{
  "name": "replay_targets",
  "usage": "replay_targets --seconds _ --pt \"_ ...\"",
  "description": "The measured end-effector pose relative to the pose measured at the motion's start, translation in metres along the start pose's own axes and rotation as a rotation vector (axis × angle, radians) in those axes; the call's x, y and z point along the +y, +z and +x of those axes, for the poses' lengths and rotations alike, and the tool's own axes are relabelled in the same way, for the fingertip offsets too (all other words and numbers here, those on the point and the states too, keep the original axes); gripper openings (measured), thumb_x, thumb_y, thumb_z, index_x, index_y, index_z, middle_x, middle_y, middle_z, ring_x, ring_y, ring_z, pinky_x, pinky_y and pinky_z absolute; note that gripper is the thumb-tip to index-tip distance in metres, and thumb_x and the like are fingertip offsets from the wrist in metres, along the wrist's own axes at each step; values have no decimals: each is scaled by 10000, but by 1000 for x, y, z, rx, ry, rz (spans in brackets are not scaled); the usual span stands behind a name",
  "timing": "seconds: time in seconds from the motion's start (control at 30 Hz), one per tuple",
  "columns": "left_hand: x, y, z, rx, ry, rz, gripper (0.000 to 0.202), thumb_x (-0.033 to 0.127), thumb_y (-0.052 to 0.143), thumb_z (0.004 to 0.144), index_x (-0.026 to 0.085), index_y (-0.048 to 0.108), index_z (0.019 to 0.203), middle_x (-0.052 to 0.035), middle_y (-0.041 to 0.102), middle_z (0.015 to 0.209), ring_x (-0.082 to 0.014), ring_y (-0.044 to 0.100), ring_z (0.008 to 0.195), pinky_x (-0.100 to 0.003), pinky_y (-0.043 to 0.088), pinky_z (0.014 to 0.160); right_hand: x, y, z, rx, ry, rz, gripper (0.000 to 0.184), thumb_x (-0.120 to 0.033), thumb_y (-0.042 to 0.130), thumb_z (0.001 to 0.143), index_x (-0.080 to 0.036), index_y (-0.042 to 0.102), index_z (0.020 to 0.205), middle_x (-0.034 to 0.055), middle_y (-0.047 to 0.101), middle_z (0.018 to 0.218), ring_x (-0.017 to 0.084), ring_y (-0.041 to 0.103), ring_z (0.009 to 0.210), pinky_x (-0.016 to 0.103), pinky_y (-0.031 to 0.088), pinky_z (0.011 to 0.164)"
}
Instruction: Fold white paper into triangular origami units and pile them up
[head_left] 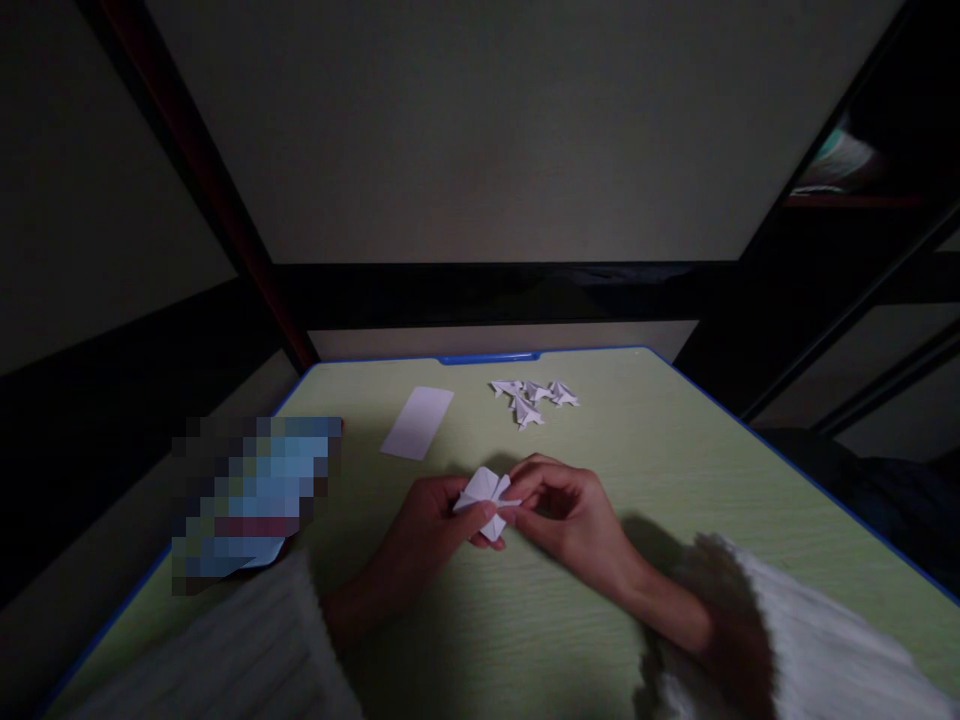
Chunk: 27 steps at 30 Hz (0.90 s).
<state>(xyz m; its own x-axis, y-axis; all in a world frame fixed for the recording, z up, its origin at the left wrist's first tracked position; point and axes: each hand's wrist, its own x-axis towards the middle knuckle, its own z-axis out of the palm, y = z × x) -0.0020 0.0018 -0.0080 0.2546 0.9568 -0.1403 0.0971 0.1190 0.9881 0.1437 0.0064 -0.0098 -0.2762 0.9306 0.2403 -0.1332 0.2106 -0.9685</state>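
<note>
A small piece of folded white paper [484, 487] is held between both hands above the near middle of the table. My left hand [431, 525] grips it from the left, the thumb pressed on its face and fingers underneath. From the right, my right hand [566, 500] pinches one of its narrow flaps between thumb and fingertips. Several flaps stick out towards the right hand. Beyond the hands lies a group of several white folded-paper figures [527, 411], close together. To their left, a flat white rectangular sheet of paper [418, 423] rests on the table.
The light green table [600, 640] has a blue edge and a blue handle-like strip [489, 358] at its far side. A pixelated bluish object [262, 500] lies at the left edge. A pale panel [480, 130] rises behind the table.
</note>
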Motion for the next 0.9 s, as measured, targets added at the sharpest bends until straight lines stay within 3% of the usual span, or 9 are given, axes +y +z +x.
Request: replay_targets --seconds 0.33,0.9 --pt "0 -1 0 4 -12 -5 136 235 552 658 118 618 677 -1 631 548 -134 586 495 -216 433 495 1 -2 -1 41 -44 -48 126 -116 625 625 -156 599 508 22 509 759 102 503 645 235 407 566" --pt "5 -4 0 -61 -97 -157 132 220 588 629 98 610 673 -10 635 558 -129 600 493 -219 448 499 -6 -5 -3 -6 -185 -240 106 -115 603 664 -198 646 614 26 510 801 139 503 737 292 421 649"
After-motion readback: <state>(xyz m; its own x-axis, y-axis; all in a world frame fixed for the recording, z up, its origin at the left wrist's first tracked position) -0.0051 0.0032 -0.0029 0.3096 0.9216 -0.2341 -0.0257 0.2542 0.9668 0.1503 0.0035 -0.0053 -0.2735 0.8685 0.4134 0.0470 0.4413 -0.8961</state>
